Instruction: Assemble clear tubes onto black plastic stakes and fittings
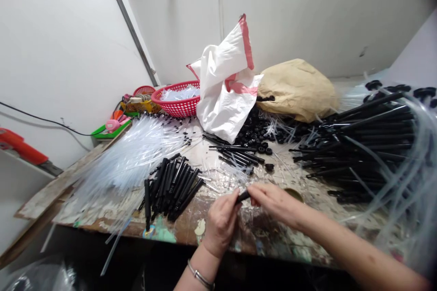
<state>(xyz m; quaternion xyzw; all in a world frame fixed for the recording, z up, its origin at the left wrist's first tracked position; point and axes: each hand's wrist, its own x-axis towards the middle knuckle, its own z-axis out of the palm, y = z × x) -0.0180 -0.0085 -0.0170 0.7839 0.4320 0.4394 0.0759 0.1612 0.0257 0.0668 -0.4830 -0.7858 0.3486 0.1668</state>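
Observation:
Near the table's front edge, my left hand (222,219) is closed around a short black plastic tube (242,197). The fingertips of my right hand (271,200) pinch its other end, so both hands hold the one piece. Most of the tube is hidden in my fingers. To the left of my hands lies a pile of black tubes (175,186). Behind them are a smaller group of black rods (241,155) and a single black cap (269,167). A few thin clear strips lie on the tabletop just beyond my left hand.
Clear plastic tubes (126,154) fan out at the left, some over the front edge. A red basket (180,108), a white sack (225,86) and a tan cloth bag (298,88) stand at the back. Long black tubes (368,145) and clear hoses (403,182) crowd the right.

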